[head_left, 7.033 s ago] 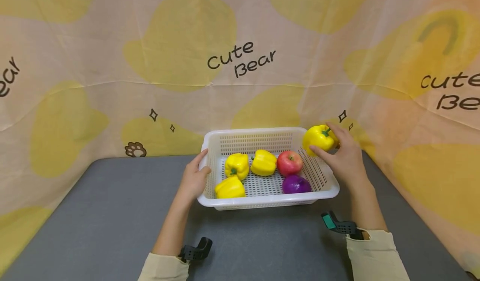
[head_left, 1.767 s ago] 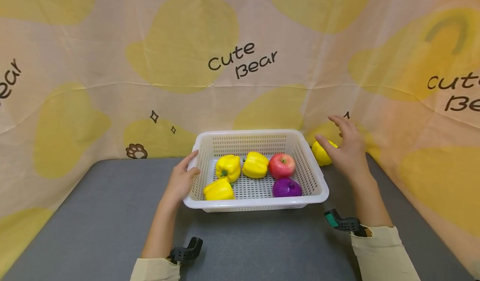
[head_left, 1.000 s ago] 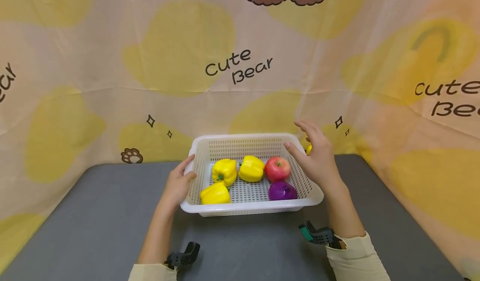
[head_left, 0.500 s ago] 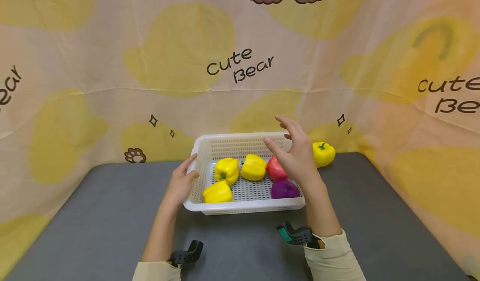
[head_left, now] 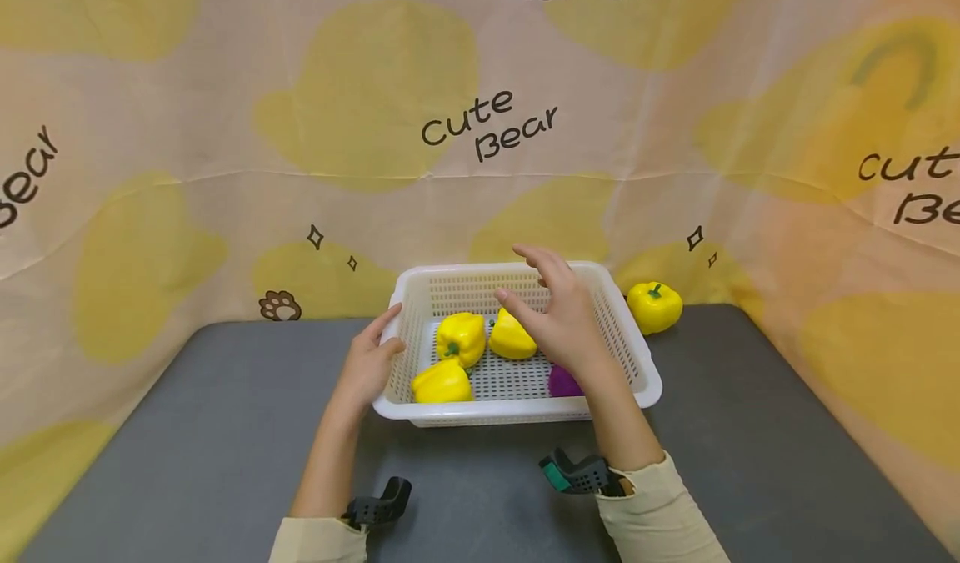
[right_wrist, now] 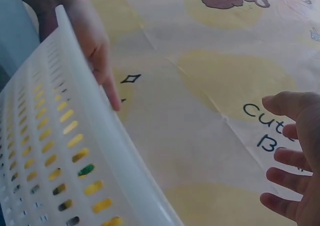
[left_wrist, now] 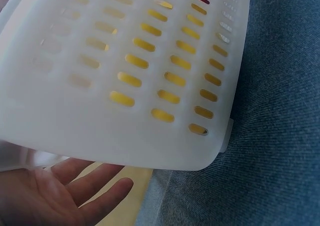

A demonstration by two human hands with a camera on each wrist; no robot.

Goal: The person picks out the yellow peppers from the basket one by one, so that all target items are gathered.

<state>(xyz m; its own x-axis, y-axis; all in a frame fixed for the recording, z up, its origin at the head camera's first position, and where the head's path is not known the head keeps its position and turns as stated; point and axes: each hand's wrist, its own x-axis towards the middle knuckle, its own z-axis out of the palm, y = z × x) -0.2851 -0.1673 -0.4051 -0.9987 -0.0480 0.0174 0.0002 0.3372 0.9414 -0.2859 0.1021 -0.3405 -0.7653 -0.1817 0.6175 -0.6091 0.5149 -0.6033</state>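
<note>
Basket sits on the surface, left rim gripped by the left hand; the right hand, released, hangs over it. Likely light, slightly flexible plastic, it suits a rim hold. Room lies left and in front; a pepper stands just beside its right end, the backdrop close behind.

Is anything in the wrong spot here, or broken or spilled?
One yellow bell pepper looks a bit out of place: it's on the gray table, just to the right of the white plastic basket, while three other yellow bell peppers are inside. I can't see anything broken or spilled.
</note>
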